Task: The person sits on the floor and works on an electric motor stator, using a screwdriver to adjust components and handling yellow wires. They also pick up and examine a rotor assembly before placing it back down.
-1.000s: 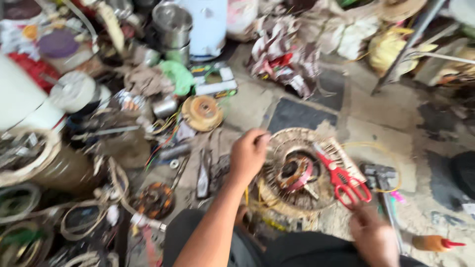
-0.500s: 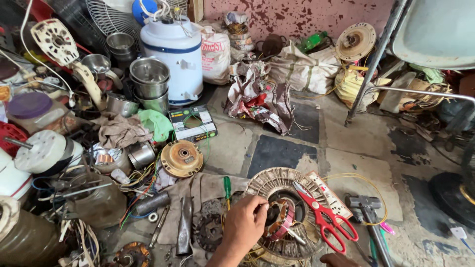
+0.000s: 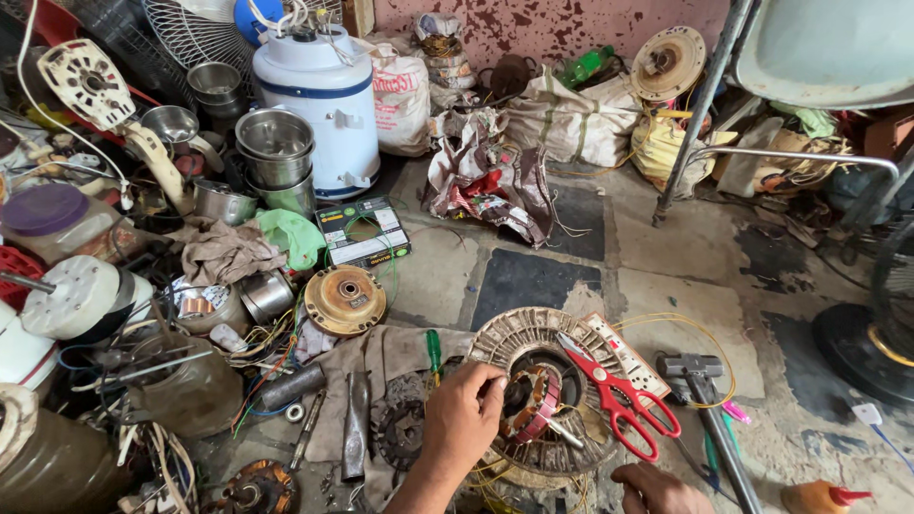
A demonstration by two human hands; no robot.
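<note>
Floor [image 3: 666,276] of stone slabs lies before us, crowded with parts. On it sits the round stator [image 3: 545,395] — our left hand [image 3: 464,416] rests on its near-left rim, fingers curled together against the windings. Red scissors [image 3: 619,395] lie across its right side. Our right hand [image 3: 657,490] shows only at the bottom edge — we cannot tell how its fingers stand.
</note>
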